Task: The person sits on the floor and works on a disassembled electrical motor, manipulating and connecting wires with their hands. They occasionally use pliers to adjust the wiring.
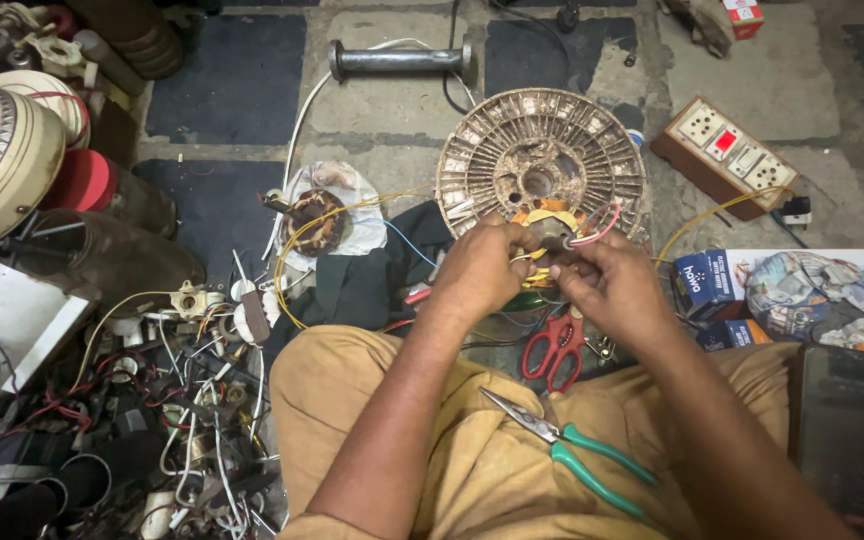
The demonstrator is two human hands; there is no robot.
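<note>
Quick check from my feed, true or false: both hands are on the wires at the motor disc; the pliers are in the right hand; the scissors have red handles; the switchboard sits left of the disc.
1. Both the left hand and the right hand are at the wires by the motor disc: true.
2. The pliers are in the right hand: false, they lie on the person's lap.
3. The scissors have red handles: true.
4. The switchboard sits left of the disc: false, it is to the right.

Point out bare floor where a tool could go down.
Free: floor between the metal roller and the round motor plate; also right of the switchboard. Crowded: wire and parts heap at left, boxes at right, lap with pliers.
</note>
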